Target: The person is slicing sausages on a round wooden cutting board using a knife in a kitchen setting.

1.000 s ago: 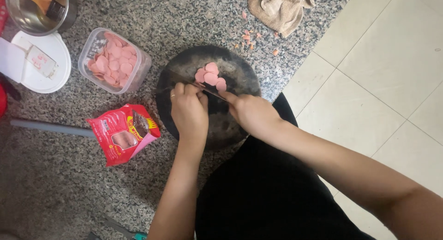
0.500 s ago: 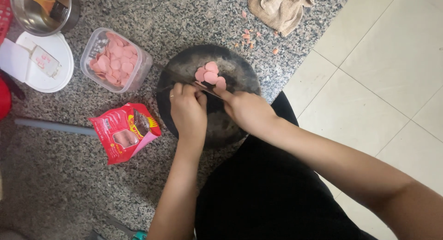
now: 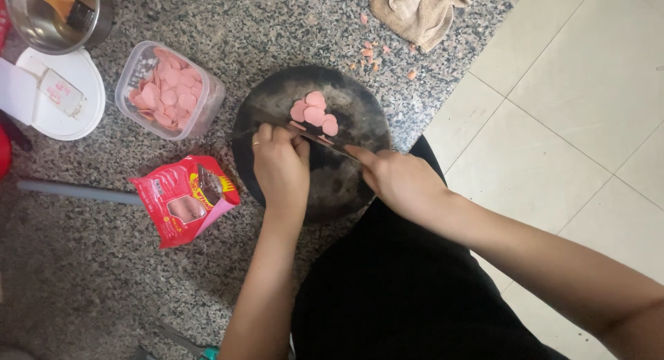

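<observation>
Dark matt round board (image 3: 346, 187) under my fingers (image 3: 277, 135), speckled polished stone table (image 3: 83, 263) around it, clear plastic tub (image 3: 207, 100) left of it, glossy red foil packet (image 3: 183, 201), shiny metal bowl (image 3: 41, 28), rough beige cloth (image 3: 418, 11)

I see my left hand (image 3: 280, 168) curled on the dark round board (image 3: 346, 187), my right hand (image 3: 401, 183) gripping a knife (image 3: 325, 140) across it, pink slices (image 3: 315, 113) at the board's far edge, tub of slices (image 3: 168, 90) left of the board, red packet (image 3: 185, 199) beside it

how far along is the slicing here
Done: a clear tub is nearly full of pink slices, with a few more slices on the round dark board. In hand: the left hand steadies the piece while the right hand cuts with a knife. How much remains uncut is hidden.
</observation>
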